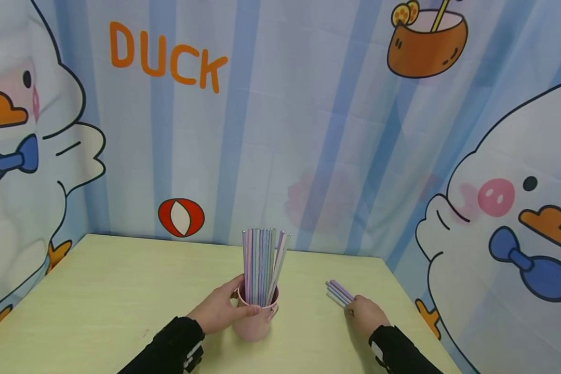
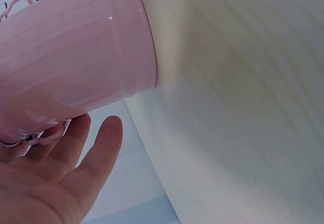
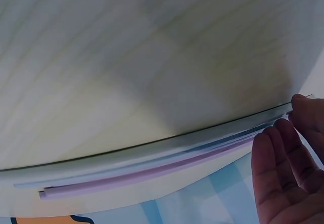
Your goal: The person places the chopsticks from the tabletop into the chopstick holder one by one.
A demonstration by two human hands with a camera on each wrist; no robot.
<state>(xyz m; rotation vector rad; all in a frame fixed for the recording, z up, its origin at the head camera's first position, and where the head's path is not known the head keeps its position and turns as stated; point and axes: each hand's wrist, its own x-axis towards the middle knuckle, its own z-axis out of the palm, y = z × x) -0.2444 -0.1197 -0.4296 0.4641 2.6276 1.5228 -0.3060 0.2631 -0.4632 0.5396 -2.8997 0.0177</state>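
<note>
A pink cup (image 1: 252, 328) stands on the table, holding a bundle of upright pastel drinking straws (image 1: 259, 267), a few leaning right. My left hand (image 1: 221, 310) grips it from the left side, thumb across the front near the rim. The left wrist view shows the cup's ribbed wall (image 2: 76, 51), with the left fingers (image 2: 109, 135) beside a small handle (image 2: 53, 134). To the right, my right hand (image 1: 368, 316) pinches the near ends of several loose straws (image 1: 340, 292). In the right wrist view these purple, blue and whitish straws (image 3: 152, 176) lie along the tabletop.
The pale wood-grain table (image 1: 135, 291) runs to a patterned curtain (image 1: 271, 130) at the back. Cartoon ducks on the curtain flank both sides. The table's right edge lies a short way past my right hand.
</note>
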